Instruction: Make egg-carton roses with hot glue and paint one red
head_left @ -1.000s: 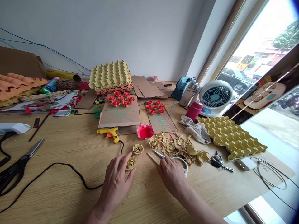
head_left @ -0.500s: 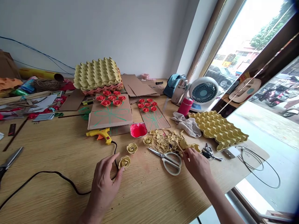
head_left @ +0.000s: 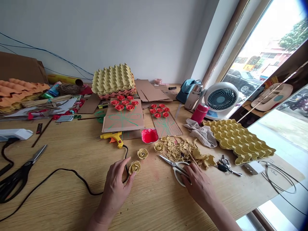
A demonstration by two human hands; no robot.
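My left hand [head_left: 115, 187] rests on the wooden table [head_left: 72, 150], its thumb and forefinger closed round a yellow paper rose [head_left: 134, 167]. A second yellow rose [head_left: 142, 153] and a third [head_left: 158, 147] lie just beyond it. My right hand [head_left: 200, 185] lies over the white handles of a small pair of scissors [head_left: 173, 165], fingers curled on them; the blades point left. Behind the scissors is a heap of yellow egg-tray scraps [head_left: 185, 150].
A yellow glue gun [head_left: 113, 137] with its black cord [head_left: 72, 175], a red paint dish [head_left: 149, 135], cardboard sheets with red roses [head_left: 124, 112], stacked egg trays [head_left: 113, 80], one tray [head_left: 238, 139], a cloth [head_left: 202, 133], keys [head_left: 226, 166], a fan [head_left: 221, 100], black scissors [head_left: 19, 175] at left.
My right hand went from the scissors to the scrap heap and has come back onto the scissors' handles. My left hand has stayed on the yellow rose.
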